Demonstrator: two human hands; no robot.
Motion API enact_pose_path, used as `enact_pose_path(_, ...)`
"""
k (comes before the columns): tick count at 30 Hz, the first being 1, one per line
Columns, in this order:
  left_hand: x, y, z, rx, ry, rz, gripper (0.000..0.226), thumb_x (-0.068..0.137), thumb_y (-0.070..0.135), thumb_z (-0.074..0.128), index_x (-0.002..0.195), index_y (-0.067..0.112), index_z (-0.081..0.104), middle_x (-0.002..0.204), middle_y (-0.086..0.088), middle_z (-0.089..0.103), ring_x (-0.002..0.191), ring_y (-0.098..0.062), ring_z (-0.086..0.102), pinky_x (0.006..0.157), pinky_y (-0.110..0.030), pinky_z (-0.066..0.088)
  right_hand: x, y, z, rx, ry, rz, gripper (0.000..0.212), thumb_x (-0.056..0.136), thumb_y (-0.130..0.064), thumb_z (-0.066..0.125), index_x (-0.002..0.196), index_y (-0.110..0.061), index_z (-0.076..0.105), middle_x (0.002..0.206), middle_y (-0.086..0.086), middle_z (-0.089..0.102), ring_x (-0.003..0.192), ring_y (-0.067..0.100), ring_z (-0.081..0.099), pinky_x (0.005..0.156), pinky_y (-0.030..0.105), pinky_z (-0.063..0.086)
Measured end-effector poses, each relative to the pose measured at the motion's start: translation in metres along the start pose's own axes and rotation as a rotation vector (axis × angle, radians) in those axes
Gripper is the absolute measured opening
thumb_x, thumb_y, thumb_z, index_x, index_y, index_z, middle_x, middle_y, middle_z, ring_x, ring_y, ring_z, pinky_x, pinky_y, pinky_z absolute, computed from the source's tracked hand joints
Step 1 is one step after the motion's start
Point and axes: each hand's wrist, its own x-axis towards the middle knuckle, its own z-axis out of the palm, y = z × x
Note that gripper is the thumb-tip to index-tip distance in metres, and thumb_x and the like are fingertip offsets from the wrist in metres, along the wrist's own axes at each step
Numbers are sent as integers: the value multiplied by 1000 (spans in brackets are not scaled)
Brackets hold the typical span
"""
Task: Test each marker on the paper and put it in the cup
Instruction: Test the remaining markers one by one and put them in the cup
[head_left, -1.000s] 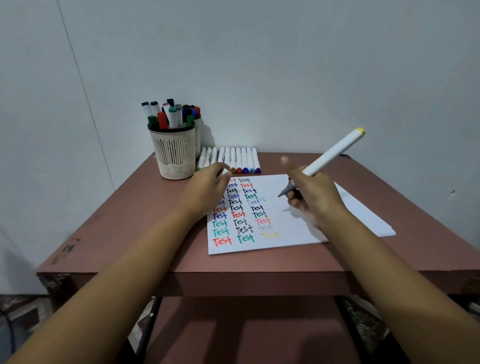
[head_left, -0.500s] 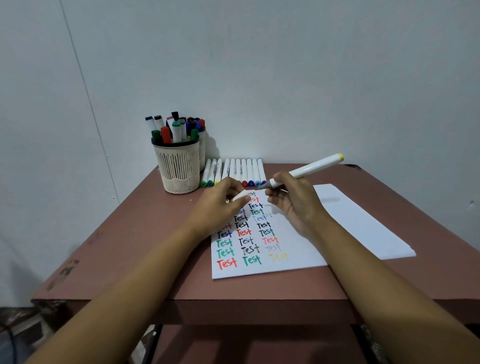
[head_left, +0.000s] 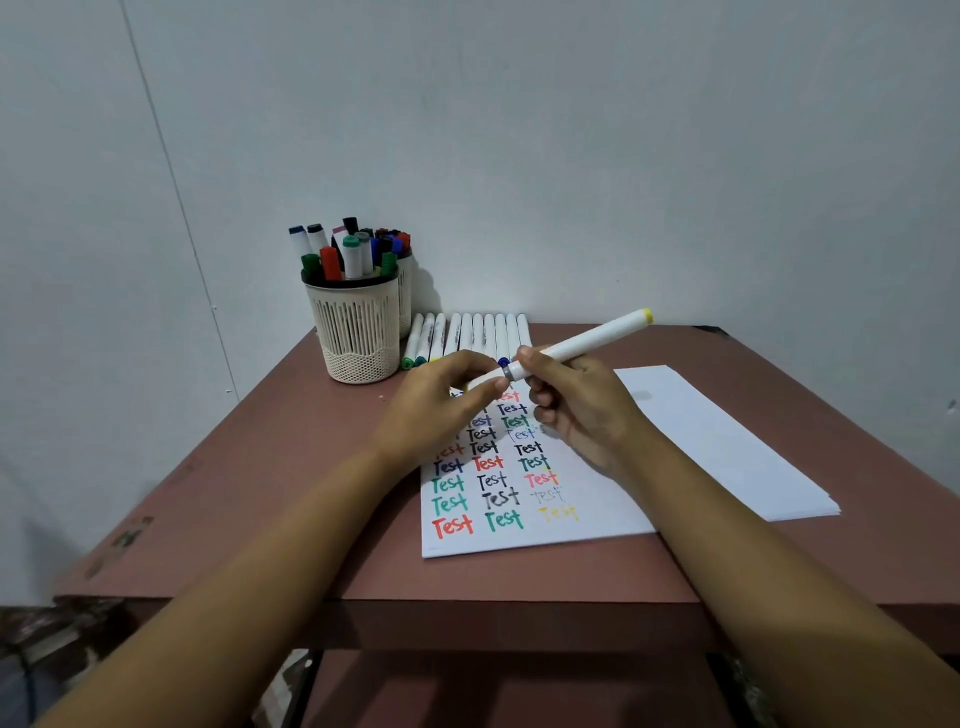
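Reddish-brown, scuffed along its left edge, the tabletop (head_left: 249, 499) stands against a pale grey wall (head_left: 571, 156). Near its middle lies the paper (head_left: 717, 447), a white sheet on a thin stack. Its left part is filled with columns of the word "Test" in red, green, black, blue and faint yellow.

Above the top of those columns the right hand (head_left: 587, 415) grips the marker (head_left: 582, 343). Its fingers (head_left: 545, 400) are curled round the lower barrel and the thumb lies on top. The white barrel slants up toward two o'clock and ends in a yellow tip, clear of the sheet. At eight o'clock from that grip, the left hand (head_left: 431, 415) meets the marker's lower end. Its thumb and forefinger are closed together on a pale cap (head_left: 485, 385) just beside the marker's grey collar. I cannot tell whether the cap is fully seated.

At ten o'clock from the hands stands the cup (head_left: 356, 332), a cream slotted holder crowded with markers, caps up. A second cup (head_left: 405, 301) stands touching it at two o'clock, against the wall. At twelve o'clock from the paper, a row of markers (head_left: 467, 335) lies side by side on the tabletop, its near ends partly hidden by the hands.
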Motion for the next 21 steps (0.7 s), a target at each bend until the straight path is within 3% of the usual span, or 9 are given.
enact_pose_path(5,-2,1,-1,70,-26,21,15,90,26,59,95,14,67,70,9,64,61,-2,54,55,-14,38,-2,-3,-1,60,-53,36,11,91,-16,60,83,-9,63,61,-2,47,50,5,42,43,16,34)
enact_pose_path(9,-4,0,-1,174,30,156,29,87,31,61,104,9,68,71,-3,65,63,-16,58,59,-35,45,-2,-1,1,66,-52,46,13,91,-15,60,79,-10,60,59,-1,47,48,5,43,42,15,34)
enact_pose_path(14,-5,1,0,293,76,308,43,86,42,51,100,5,68,70,-3,64,61,-12,53,56,-30,43,-2,0,3,88,-30,61,17,90,-18,62,76,-9,58,55,-2,49,46,4,42,41,14,34)
enact_pose_path(21,-5,1,5,335,103,349,37,88,32,55,102,0,67,69,-7,64,60,-18,55,54,-28,42,0,3,3,173,-48,99,18,91,-14,59,75,-7,55,52,-2,48,43,4,41,40,14,34)
